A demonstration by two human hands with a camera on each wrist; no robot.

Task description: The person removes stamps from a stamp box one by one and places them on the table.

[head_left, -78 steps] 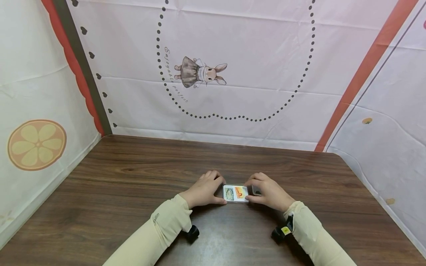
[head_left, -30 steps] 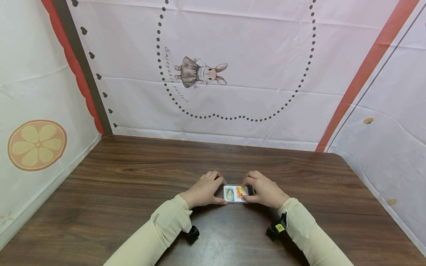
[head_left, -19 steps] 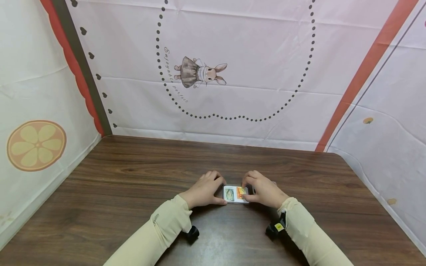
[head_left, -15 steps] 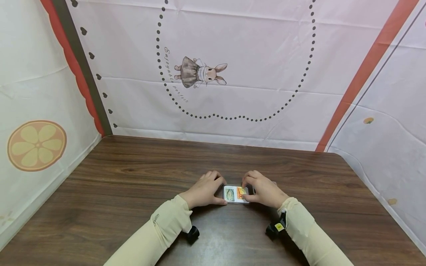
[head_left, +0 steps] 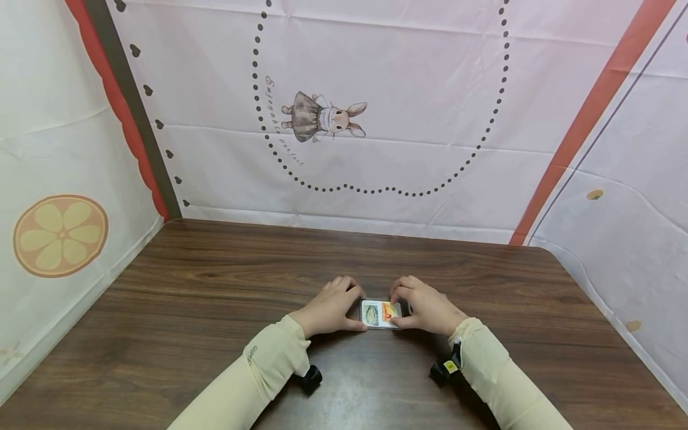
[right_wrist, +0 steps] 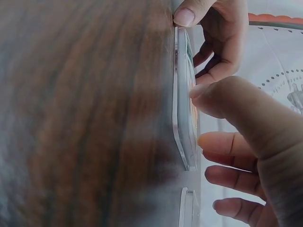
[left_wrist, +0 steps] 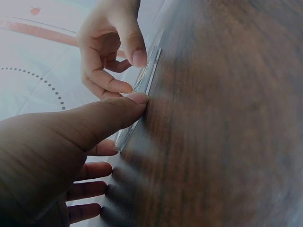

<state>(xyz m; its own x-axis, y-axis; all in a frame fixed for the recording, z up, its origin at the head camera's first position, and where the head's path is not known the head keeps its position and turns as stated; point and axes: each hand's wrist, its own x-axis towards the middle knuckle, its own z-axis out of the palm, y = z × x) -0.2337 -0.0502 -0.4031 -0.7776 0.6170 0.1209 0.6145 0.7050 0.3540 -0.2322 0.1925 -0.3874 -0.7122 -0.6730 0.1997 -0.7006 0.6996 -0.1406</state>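
Observation:
A thin clear case [head_left: 380, 326] lies flat on the table, with a greenish picture card [head_left: 371, 315] on its left and an orange picture card [head_left: 388, 311] on its right. My left hand [head_left: 329, 309] grips the case's left end, thumb on the near edge and forefinger at the far edge. Curled over the right part, my right hand [head_left: 429, 309] has thumb and forefinger at the orange card, which they partly cover. In the right wrist view, the right thumb [right_wrist: 213, 98] touches the top surface inside the case's edge [right_wrist: 182, 109]; the other fingers hang loosely.
A second clear case [right_wrist: 189, 210] lies just past the first one's right end, mostly hidden by the right hand in the head view. Brown wooden table [head_left: 242, 257] all around; printed cloth walls [head_left: 419, 119] rise behind and at both sides.
Since the earliest frame my right hand has moved left, from the case's right end to the orange card, covering more of the second case. My left hand has stayed in place.

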